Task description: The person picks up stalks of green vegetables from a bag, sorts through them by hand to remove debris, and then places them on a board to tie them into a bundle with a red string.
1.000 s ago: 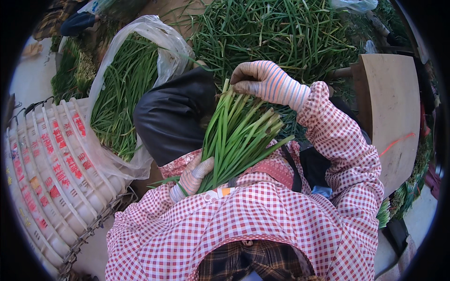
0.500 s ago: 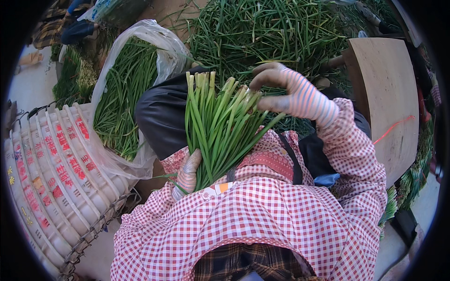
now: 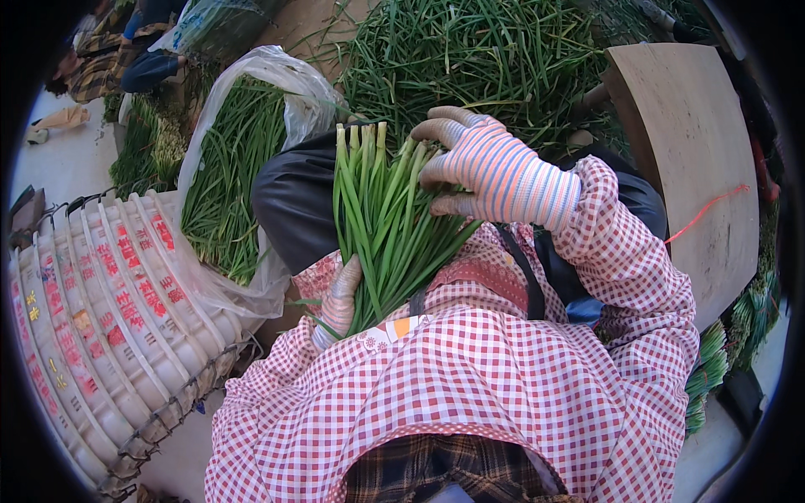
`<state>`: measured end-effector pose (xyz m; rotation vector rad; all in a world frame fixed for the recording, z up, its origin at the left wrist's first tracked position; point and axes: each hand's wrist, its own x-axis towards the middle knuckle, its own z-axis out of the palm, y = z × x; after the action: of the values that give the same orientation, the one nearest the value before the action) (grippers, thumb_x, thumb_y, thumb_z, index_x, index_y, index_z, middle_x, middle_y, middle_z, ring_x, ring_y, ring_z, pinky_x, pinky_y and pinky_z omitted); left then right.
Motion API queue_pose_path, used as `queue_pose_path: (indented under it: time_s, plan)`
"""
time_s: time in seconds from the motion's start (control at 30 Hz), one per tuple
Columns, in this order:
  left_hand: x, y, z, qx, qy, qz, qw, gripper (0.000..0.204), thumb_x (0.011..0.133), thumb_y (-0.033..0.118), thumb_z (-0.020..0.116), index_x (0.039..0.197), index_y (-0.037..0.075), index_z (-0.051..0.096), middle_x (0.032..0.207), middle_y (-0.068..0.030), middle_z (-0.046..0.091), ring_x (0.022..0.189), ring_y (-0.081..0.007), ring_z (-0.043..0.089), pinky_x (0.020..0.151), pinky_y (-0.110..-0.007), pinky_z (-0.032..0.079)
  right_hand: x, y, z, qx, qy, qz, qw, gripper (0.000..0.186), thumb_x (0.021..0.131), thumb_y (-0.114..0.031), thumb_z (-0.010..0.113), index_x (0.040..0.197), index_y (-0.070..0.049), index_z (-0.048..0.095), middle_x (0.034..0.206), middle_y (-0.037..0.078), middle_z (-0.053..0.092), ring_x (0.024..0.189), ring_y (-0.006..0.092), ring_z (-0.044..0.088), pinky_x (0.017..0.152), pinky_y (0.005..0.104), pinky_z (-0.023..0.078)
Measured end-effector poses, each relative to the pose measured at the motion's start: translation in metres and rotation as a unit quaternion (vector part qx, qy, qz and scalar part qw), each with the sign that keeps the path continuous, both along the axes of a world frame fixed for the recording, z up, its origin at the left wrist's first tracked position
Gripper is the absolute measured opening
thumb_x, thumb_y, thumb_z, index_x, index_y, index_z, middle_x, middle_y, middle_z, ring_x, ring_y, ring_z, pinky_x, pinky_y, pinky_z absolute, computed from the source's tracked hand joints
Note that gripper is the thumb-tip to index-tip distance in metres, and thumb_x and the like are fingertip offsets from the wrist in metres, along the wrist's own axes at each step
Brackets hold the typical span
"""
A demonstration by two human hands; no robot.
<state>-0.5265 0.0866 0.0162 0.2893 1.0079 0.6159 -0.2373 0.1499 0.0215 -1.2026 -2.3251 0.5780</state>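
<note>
A bunch of green garlic chives (image 3: 377, 222) rests against my lap, its pale cut ends pointing away from me and fanned out. My left hand (image 3: 342, 293), in a striped knit glove, is closed round the lower left part of the bunch; most of its fingers are hidden behind the leaves. Over the right side of the pale ends lies my right hand (image 3: 495, 168), gloved in stripes with soiled fingertips. Its fingers are curved and spread apart, at or against the stems; whether they touch them I cannot tell.
A large heap of loose chives (image 3: 478, 67) lies ahead. On the left are an open clear plastic bag (image 3: 314, 92) holding more chives and a ribbed white basket (image 3: 126, 310). A curved wooden board (image 3: 692, 159) stands at the right. Another person (image 3: 105, 75) is at the far left.
My right hand has moved left and down over the stem ends, its fingers spreading wider. The left hand keeps its hold on the bunch. The view has shifted slightly.
</note>
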Motion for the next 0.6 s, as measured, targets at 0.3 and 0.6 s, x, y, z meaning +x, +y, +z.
queue_pose_path:
  time_s: [0.3,0.6]
  plan:
    - [0.000,-0.001,0.005,0.023,0.037,0.003,0.999,0.053,0.096,0.039,0.056,0.134,0.002,0.049,0.129,-0.0159,0.058,0.114,-0.0258,0.060,0.101,-0.040,0.050,-0.005,-0.007,-0.005,-0.023,0.008,0.009,1.000,0.025,0.076,-0.024,0.074,0.090,-0.006,0.065,0.127,0.019,0.052,0.123,0.0406,0.048,0.099,0.0497,0.043]
    - [-0.021,-0.004,-0.011,-0.003,-0.036,0.033,0.999,0.052,0.096,0.040,0.056,0.133,0.002,0.051,0.128,-0.0159,0.059,0.114,-0.0277,0.060,0.100,-0.042,0.051,0.170,0.048,-0.040,0.145,-0.112,-0.452,0.873,0.028,0.084,-0.025,0.067,0.105,-0.007,0.065,0.106,0.020,0.063,0.105,0.0403,0.057,0.088,0.0454,0.049]
